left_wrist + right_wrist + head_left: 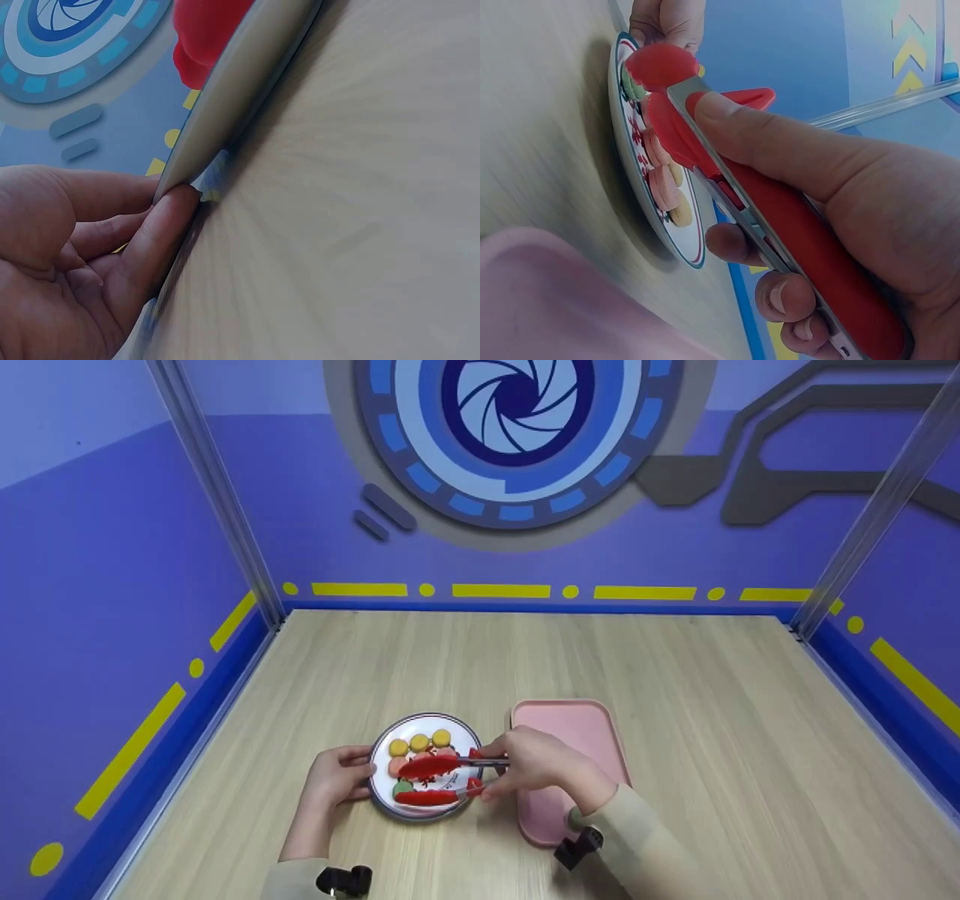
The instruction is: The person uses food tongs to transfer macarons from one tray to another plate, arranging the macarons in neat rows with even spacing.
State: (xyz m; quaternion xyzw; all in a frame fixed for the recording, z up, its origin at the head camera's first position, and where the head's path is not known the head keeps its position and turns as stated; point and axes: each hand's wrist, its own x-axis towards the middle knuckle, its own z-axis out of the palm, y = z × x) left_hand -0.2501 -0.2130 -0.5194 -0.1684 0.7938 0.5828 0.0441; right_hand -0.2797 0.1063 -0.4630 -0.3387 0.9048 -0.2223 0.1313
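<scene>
A round white plate (466, 739) with a dark-banded rim bears three yellow macarons (419, 743), pink macarons (662, 187) and a green macaron (403, 789). My left hand (335, 776) pinches the plate's left rim between thumb and fingers, as the left wrist view (97, 255) shows. In my right hand (536, 761) I grip red-tipped metal tongs (431, 766) by the handles. Their two tips stand apart above the plate, one close to the green macaron and partly covering it. The tongs hide part of the pink row.
A pink rectangular tray (570, 720) lies right of the plate, under my right forearm. On its near end a green piece (576, 819) is mostly hidden by the sleeve. Blue-purple walls (300, 510) enclose the wooden table (712, 720) at the back and sides.
</scene>
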